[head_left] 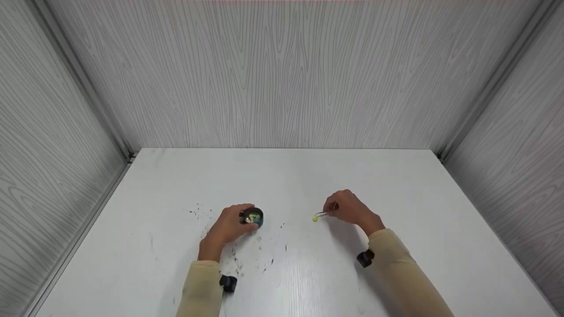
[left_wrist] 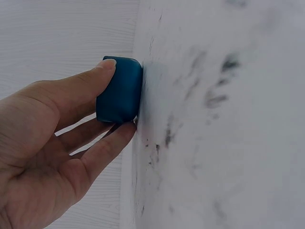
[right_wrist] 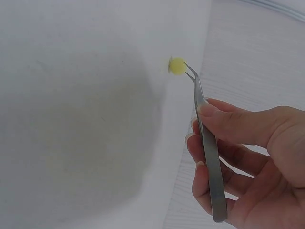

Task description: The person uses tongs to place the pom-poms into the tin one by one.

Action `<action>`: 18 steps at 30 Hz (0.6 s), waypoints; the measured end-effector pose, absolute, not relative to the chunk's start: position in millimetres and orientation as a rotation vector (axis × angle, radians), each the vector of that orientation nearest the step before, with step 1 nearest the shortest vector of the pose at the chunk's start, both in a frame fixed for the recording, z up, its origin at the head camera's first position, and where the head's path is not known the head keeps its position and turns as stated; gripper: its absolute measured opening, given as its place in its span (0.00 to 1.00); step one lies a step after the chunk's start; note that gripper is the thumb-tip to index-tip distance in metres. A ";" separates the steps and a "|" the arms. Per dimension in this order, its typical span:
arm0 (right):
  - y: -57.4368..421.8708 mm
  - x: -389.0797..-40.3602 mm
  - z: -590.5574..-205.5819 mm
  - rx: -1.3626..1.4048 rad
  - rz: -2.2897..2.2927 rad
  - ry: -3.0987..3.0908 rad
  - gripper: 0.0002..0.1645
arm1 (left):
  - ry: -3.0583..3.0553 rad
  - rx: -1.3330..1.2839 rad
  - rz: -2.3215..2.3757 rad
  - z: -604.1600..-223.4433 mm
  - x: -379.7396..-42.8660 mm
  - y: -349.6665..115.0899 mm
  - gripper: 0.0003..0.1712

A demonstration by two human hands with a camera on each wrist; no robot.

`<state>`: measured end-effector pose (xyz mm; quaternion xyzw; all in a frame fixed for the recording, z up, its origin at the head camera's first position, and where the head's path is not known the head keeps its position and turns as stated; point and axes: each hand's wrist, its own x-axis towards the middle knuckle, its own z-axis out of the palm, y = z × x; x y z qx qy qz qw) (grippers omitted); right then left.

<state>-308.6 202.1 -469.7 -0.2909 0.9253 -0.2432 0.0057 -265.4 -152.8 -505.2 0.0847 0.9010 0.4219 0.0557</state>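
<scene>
My left hand (head_left: 229, 223) holds a small blue cup (left_wrist: 119, 90) that stands on the white tabletop, thumb on one side and fingers on the other. In the head view, several small pale and coloured beads (head_left: 252, 218) show inside its dark opening. To the right, my right hand (right_wrist: 243, 152) grips a pair of metal tweezers (right_wrist: 212, 167) with bent tips. A small yellow ball (right_wrist: 177, 66) is at those tips, which stand slightly apart at its edge. Whether they pinch the ball, I cannot tell.
The white tabletop (head_left: 282, 176) bears dark smudges (head_left: 238, 259) around and below the left hand. Grey wood-grain panels (head_left: 282, 75) rise at the back and both sides. A black wrist device (head_left: 228, 283) sits at each sleeve.
</scene>
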 end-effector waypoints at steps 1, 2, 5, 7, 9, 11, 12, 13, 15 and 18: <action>202.3 -308.1 -469.5 -0.902 -0.771 2.893 0.06 | 2.731 0.253 1.282 -505.0 -265.2 -152.7 0.35; 202.6 -308.0 -469.6 -0.894 -0.779 2.890 0.06 | 2.727 0.249 1.283 -505.0 -264.9 -152.6 0.35; 203.6 -308.4 -470.8 -0.855 -0.789 2.886 0.07 | 2.717 0.241 1.293 -505.0 -264.6 -152.1 0.35; 204.6 -308.9 -471.8 -0.834 -0.787 2.885 0.07 | 2.713 0.249 1.303 -505.4 -264.9 -151.9 0.35; 205.5 -309.5 -473.3 -0.820 -0.779 2.889 0.07 | 2.716 0.258 1.311 -506.3 -265.7 -151.6 0.34; 206.4 -309.5 -474.1 -0.808 -0.775 2.892 0.07 | 2.717 0.262 1.314 -506.2 -265.9 -151.3 0.33; 206.5 -309.5 -474.6 -0.799 -0.777 2.895 0.07 | 2.722 0.263 1.309 -506.0 -265.8 -151.2 0.33; 206.8 -309.5 -474.9 -0.797 -0.779 2.897 0.07 | 2.726 0.260 1.306 -505.7 -265.7 -151.1 0.33; 207.1 -309.5 -475.1 -0.785 -0.788 2.898 0.08 | 2.730 0.257 1.299 -505.6 -265.5 -151.4 0.34; 207.5 -309.8 -474.8 -0.778 -0.805 2.896 0.09 | 2.735 0.256 1.294 -505.4 -265.1 -151.9 0.34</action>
